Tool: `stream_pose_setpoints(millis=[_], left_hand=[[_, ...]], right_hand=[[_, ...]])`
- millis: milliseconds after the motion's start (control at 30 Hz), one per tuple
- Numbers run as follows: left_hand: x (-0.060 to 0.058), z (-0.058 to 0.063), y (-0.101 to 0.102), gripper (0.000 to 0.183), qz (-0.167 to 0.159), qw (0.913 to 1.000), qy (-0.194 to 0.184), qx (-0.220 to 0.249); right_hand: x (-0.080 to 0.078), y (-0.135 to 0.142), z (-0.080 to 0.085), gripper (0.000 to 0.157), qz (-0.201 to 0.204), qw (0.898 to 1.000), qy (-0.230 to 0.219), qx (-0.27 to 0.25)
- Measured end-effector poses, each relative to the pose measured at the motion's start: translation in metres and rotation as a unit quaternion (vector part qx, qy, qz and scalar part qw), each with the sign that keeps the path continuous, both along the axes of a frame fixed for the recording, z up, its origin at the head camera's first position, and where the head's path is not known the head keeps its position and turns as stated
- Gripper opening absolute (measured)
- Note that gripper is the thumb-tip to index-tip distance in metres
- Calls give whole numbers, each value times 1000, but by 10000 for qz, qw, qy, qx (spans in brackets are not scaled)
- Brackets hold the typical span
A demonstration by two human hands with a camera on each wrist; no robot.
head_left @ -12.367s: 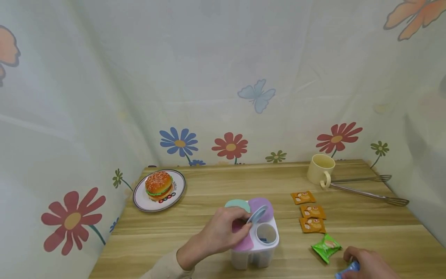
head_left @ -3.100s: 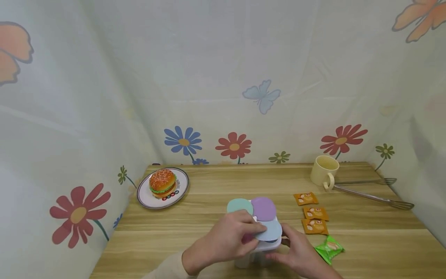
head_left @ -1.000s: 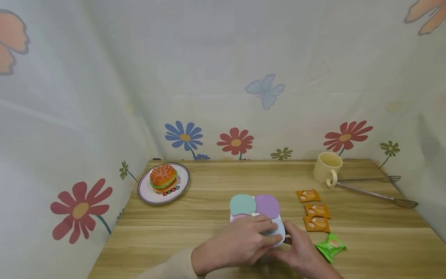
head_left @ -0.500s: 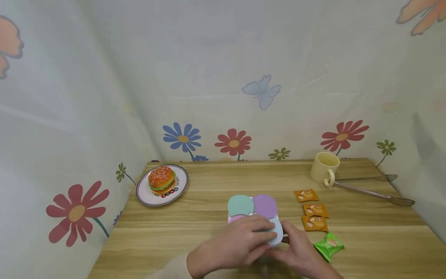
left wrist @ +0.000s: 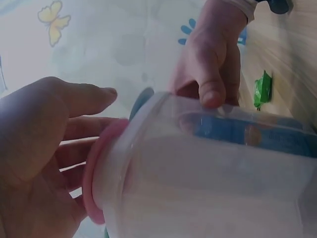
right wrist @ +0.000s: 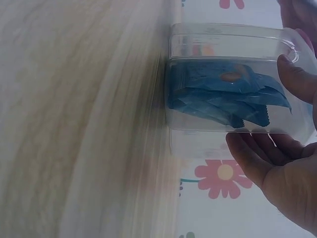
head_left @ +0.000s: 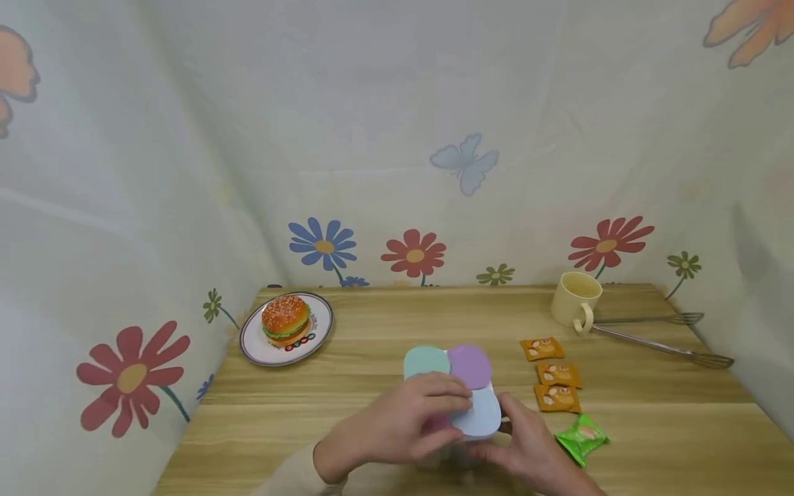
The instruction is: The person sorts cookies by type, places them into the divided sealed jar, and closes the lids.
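Left fingers: the left hand (head_left: 406,420) lies loosely bent over the top, fingertips resting on the lid and gripping nothing, thumb apart from the fingers.
Right fingers: the right hand (head_left: 527,448) grasps the container's near right compartment, thumb on one side, fingers on the other.
Lid under fingertips: a pale-blue, rounded, flat lid (head_left: 485,417) covers that compartment; whether it is fully pressed home cannot be told.
Container: a clear plastic container with four compartments (left wrist: 213,193), upright on the wood-grain table (head_left: 372,310) between the hands.
Blue packets: several shiny blue wrapped packets (right wrist: 213,89) lie inside the grasped compartment; that filling looks done, leaving perhaps only the closing to finish.
Other lids: a mint-green round lid (head_left: 424,360), a purple round lid (head_left: 470,366) and a pink round lid (left wrist: 89,178) are all on.
Packets outside: three flat orange packets (head_left: 558,398) and one crinkled green packet (head_left: 582,439) lie right of the container, untouched.
Far edge: a pale-yellow mug (head_left: 573,303) stands right; a sesame-bun burger (head_left: 285,317) sits on a dark-rimmed white plate (head_left: 257,348) left.
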State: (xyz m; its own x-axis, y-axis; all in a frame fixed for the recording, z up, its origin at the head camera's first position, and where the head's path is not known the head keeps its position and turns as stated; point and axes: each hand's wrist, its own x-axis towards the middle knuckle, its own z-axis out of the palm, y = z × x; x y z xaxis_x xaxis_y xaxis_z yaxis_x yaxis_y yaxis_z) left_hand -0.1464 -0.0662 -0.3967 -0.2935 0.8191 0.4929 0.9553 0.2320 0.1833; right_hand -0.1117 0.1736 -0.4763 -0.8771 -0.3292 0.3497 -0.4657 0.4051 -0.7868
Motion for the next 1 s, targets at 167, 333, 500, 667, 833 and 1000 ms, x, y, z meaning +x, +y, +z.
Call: stream_pose_setpoints(millis=[167, 333, 500, 667, 833, 1000], left_hand=[[-7, 2, -10, 30, 193, 9974, -607, 327], [-15, -1, -25, 31, 439, 9843, -1516, 791], [-22, -8, -40, 36, 854, 9739, -1820, 1053], [-29, -13, -52, 49, 1332, 9653, -2007, 1007], [-36, -20, -61, 57, 1510, 9593, -2215, 885], [-43, -30, -67, 62, 1436, 9560, -2435, 790]], right_hand=[[2, -3, 2, 61, -156, 9989, -441, 57], [1, -4, 7, 66, -402, 9963, -723, 225], [1, -2, 10, 70, -450, 9929, -1009, 444], [0, -2, 12, 72, -424, 9915, -1133, 487], [0, -1, 11, 70, -427, 9921, -1080, 475], [1, -2, 10, 69, -426, 9929, -996, 486]])
